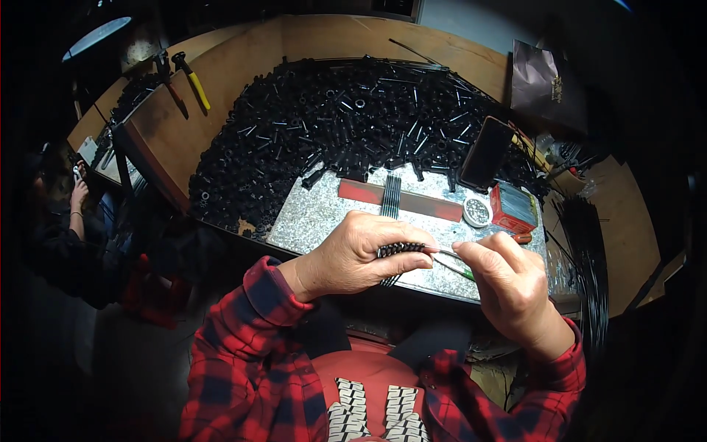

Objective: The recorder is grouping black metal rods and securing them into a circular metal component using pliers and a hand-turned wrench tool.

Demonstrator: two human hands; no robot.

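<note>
My left hand [368, 250] is closed, thumb and forefinger pinching a row of small black cylindrical parts [401, 250]. Thin black rods [391, 195] lie side by side across a red and dark bar [361, 190]. They pass behind my left hand and show again just below it. My right hand [508, 276] is closed round slim metal tweezers [451, 263] with a bit of green on them. Their tip is close to the parts at my left fingertips; whether it touches, I cannot tell. A small white cup [477, 211] of tiny shiny pieces stands beyond my right hand.
A big heap of black tubular parts [331, 110] fills the wooden-walled bench behind the speckled board [302, 217]. A red box [513, 208] and a dark phone [486, 152] stand at the right. Pliers with yellow handles [195, 85] hang left. Another person's hand [79, 195] shows far left.
</note>
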